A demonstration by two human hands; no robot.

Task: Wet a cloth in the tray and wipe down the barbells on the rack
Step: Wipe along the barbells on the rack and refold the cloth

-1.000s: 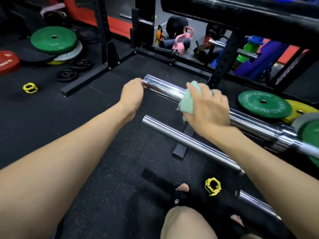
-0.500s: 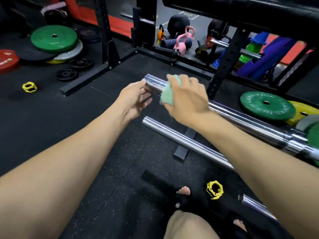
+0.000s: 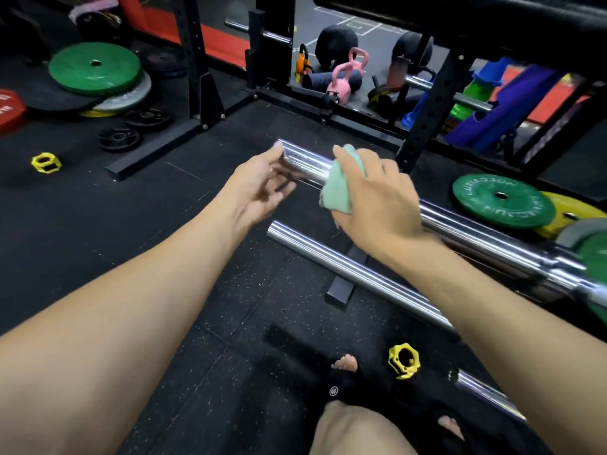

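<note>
A chrome barbell sleeve (image 3: 303, 160) runs from centre to the right, where a green plate (image 3: 594, 257) sits on it. My right hand (image 3: 377, 195) holds a mint-green cloth (image 3: 338, 188) wrapped over the top of this sleeve near its free end. My left hand (image 3: 259, 185) hovers at the sleeve's tip with fingers spread, palm towards the bar, gripping nothing. A second chrome barbell (image 3: 354, 274) lies lower and nearer me. A third bar end (image 3: 486, 392) shows at the bottom right. No tray is in view.
Black rack uprights (image 3: 423, 126) and a base foot (image 3: 157, 152) stand beyond the bars. Green plates (image 3: 95, 67), (image 3: 502, 200) and small black plates (image 3: 120, 137) lie on the rubber floor. Yellow collars (image 3: 402, 359), (image 3: 46, 162), pink kettlebells (image 3: 345, 77), my feet (image 3: 345, 366).
My left hand let go of the sleeve's tip and opened. My right hand slid the cloth along the sleeve towards its free end, then slightly back.
</note>
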